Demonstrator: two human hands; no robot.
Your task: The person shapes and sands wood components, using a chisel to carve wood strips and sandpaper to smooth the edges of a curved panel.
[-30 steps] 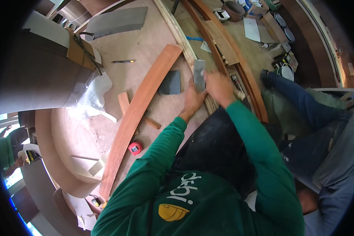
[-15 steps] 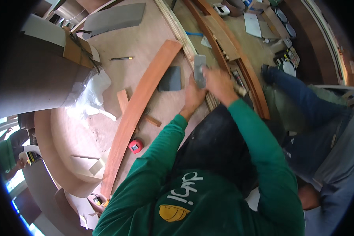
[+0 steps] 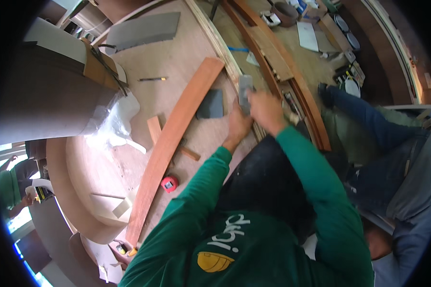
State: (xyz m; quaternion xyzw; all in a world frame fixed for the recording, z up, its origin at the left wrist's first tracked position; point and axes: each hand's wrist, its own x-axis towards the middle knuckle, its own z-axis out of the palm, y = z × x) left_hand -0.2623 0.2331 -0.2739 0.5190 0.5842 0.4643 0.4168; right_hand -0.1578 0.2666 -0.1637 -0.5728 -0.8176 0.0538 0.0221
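Observation:
A narrow grey rectangular block [image 3: 245, 92] stands out past my hands, beside the pale timber edge of the worktop. My left hand [image 3: 238, 122] is closed around its near end. On the block's right face presses my right hand [image 3: 269, 113], fingers curled together and a little blurred; what they pinch, if anything, is hidden. Left of the hands lies a dark grey square sheet [image 3: 210, 104]. A long curved reddish wood strip [image 3: 177, 129] runs across the worktop, resting over a small wood piece [image 3: 154, 128].
A red tape measure [image 3: 169, 183] and a pencil [image 3: 153, 79] lie on the worktop [image 3: 129, 172]. Clear plastic wrap [image 3: 111, 122] hangs by a large curved panel [image 3: 52, 91]. Curved wood frames [image 3: 299, 95] stand at right, near another person's leg [image 3: 364, 110]. Another person [image 3: 21, 184] is at far left.
The whole scene sits slightly lower and to the right in view. My hands keep their places at the grey block, with the right hand shifted a little against it.

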